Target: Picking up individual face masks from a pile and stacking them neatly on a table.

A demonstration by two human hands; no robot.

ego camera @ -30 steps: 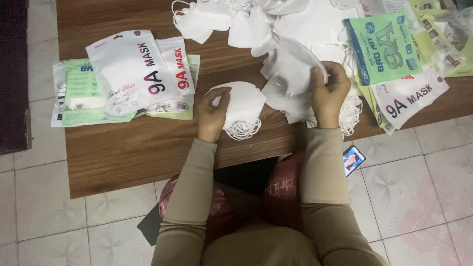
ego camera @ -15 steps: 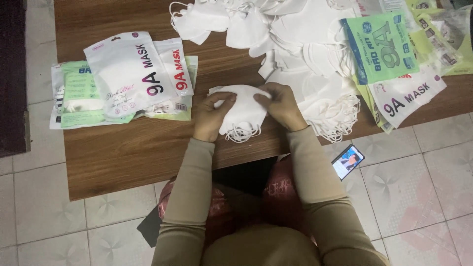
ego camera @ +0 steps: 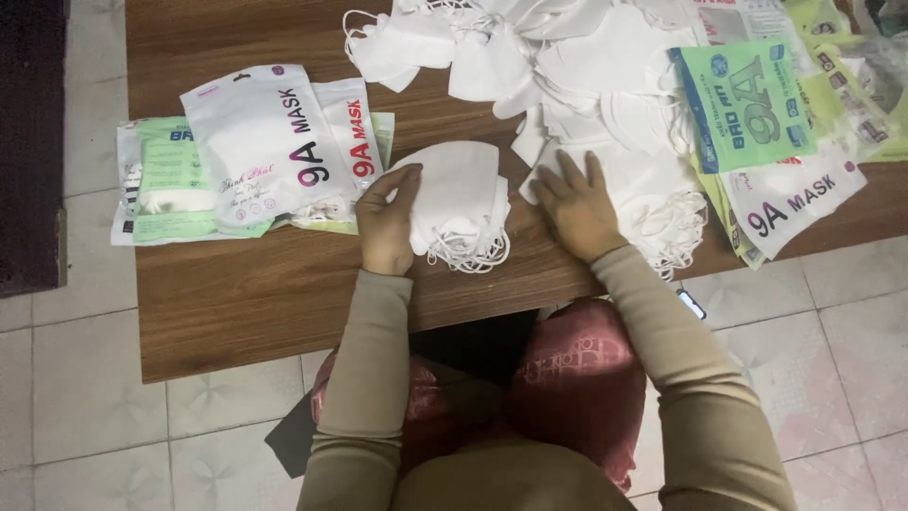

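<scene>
Two hands rest on a brown wooden table (ego camera: 236, 303) that stands on a pale tiled floor (ego camera: 76, 416). At the far left lie several flat mask packets (ego camera: 255, 151), white and green ones overlapping, the topmost white with a pink edge showing beneath it. Just right of these packets my left hand (ego camera: 386, 220) curls its fingers over the left edge of a small stack of white face masks (ego camera: 461, 199); the thumb sits on top and the fingers press the stack against the table. The ear loops (ego camera: 470, 255) of the stack spill toward me over the wood. Right of the stack my right hand (ego camera: 577, 208) lies flat, palm down, fingers spread, holding nothing; its fingertips touch the near edge of a large loose heap of white masks (ego camera: 567, 57) that covers the far middle of the table. More ear loops hang from the heap's near right side. At the far right sits a second pile of packets (ego camera: 757, 104), green and blue on top, white below, overlapping the table's edge. Both my sleeves (ego camera: 364, 378) are olive-brown. Beneath the table edge a dark red cushion (ego camera: 577, 378) shows between my arms, and the corner of a phone (ego camera: 690, 305) peeks out beside my right forearm.
</scene>
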